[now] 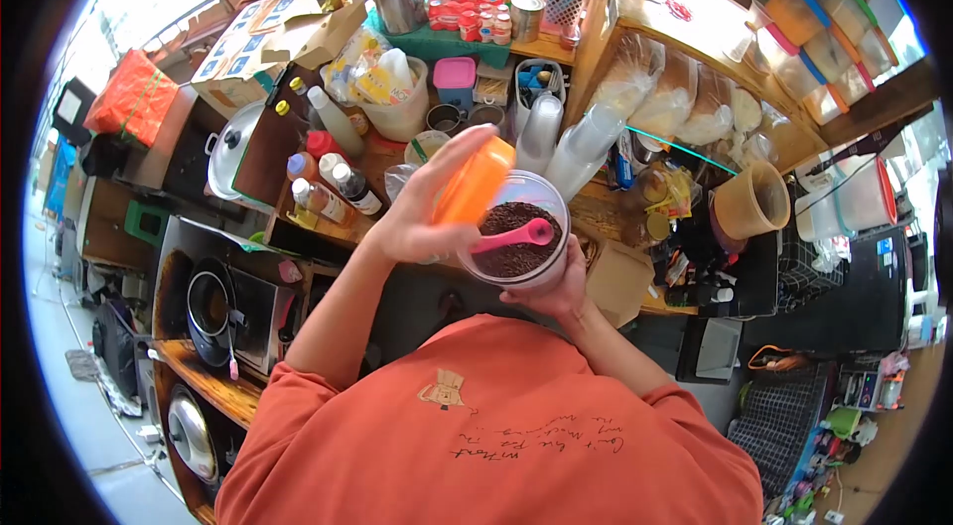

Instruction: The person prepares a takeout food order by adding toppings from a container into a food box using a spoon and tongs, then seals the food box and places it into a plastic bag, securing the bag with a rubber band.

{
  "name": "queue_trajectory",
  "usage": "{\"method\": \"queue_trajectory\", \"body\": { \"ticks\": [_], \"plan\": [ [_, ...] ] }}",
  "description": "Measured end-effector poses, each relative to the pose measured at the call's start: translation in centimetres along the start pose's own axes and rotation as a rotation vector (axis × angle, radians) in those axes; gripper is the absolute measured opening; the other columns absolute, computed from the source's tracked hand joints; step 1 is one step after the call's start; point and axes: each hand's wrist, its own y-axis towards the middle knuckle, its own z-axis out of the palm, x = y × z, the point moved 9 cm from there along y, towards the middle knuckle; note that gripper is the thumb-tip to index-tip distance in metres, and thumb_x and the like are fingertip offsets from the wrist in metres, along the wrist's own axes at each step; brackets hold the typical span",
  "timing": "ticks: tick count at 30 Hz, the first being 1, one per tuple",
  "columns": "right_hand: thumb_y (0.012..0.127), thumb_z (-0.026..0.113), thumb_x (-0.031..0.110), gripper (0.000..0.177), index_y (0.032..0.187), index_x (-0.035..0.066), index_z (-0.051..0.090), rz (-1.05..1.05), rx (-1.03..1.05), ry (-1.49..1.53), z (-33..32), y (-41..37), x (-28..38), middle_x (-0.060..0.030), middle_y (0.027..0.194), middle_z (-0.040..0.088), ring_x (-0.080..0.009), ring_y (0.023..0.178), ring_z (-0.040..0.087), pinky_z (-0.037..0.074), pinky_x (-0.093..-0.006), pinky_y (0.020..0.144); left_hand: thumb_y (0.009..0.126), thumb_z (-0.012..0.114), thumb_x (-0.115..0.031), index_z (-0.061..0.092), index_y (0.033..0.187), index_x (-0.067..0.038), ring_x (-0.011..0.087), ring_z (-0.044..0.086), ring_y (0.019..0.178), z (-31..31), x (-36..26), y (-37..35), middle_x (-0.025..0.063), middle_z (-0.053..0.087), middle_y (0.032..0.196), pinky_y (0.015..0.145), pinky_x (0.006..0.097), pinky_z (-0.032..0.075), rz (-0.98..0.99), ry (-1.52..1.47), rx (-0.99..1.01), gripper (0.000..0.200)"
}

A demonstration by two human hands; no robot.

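In the head view, my left hand (412, 212) is closed on an orange lid (475, 180), held tilted on edge over the left rim of a clear plastic jar (551, 279). My right hand (558, 289) grips the jar from below on its right side. Dark brown granules (506, 215) fill much of the jar. A pink scoop (518, 235) lies on top of them, its left end beside my left fingers. The jar's mouth faces up toward me, in front of my chest.
Stacked clear plastic cups (581, 153) stand just beyond the jar. Sauce bottles (323, 193) crowd the counter at left, near a white tub (399, 108) of packets. An open cardboard box (617, 282) sits right of the jar. A beige bucket (751, 202) stands farther right.
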Motion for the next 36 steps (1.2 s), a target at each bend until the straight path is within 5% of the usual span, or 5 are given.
{"method": "queue_trajectory", "body": {
  "ticks": [3,13,19,34,36],
  "plan": [
    [0.093,0.034,0.064,0.071,0.152,0.026,0.044,0.023,-0.039,-0.041,-0.6,1.1,-0.2,-0.0129,0.154,0.048,-0.0462,0.129,0.054,0.047,-0.0727,0.088,0.069,0.08,-0.044,0.042,0.156,-0.017,0.0429,0.042,0.134,3.1,-4.2,1.0,0.022,0.038,0.156,0.114,0.0527,0.035,0.099,0.59,0.284,0.099],
    [0.094,0.039,0.06,0.067,0.149,0.021,0.047,-0.149,-0.033,-0.06,0.8,2.5,0.7,-0.0106,0.15,0.051,-0.0404,0.128,0.056,0.05,-0.0681,0.092,0.072,0.077,-0.051,0.043,0.155,-0.023,0.0479,0.043,0.129,3.5,-3.9,2.0,0.0265,0.038,0.152,0.106,0.0577,0.039,-0.046,0.862,0.19,0.094],
    [0.097,0.036,0.059,0.067,0.152,0.021,0.043,-0.347,-0.108,-0.316,0.2,1.9,2.2,-0.0065,0.155,0.046,-0.0332,0.139,0.047,0.047,-0.062,0.103,0.076,0.076,-0.053,0.04,0.157,-0.018,0.0514,0.04,0.136,2.7,-1.5,2.0,0.0358,0.038,0.15,0.112,0.0589,0.034,-0.406,0.882,0.091,0.095],
    [0.096,0.039,0.06,0.066,0.146,0.019,0.05,-0.159,-0.061,-0.115,-0.1,1.4,0.5,-0.0106,0.147,0.055,-0.0386,0.128,0.057,0.054,-0.0645,0.089,0.068,0.084,-0.048,0.043,0.152,-0.011,0.05,0.04,0.134,5.7,-6.1,2.3,0.0279,0.036,0.151,0.108,0.0579,0.04,0.254,0.788,0.531,0.1],
    [0.096,0.039,0.06,0.065,0.146,0.019,0.05,-0.381,-0.129,-0.237,-0.7,1.1,2.1,-0.0109,0.147,0.055,-0.0397,0.128,0.057,0.053,-0.0662,0.088,0.065,0.087,-0.044,0.04,0.154,-0.012,0.0495,0.042,0.133,3.3,-3.7,2.7,0.0253,0.039,0.149,0.106,0.0582,0.042,-0.174,0.746,0.272,0.105]
  ]
}}
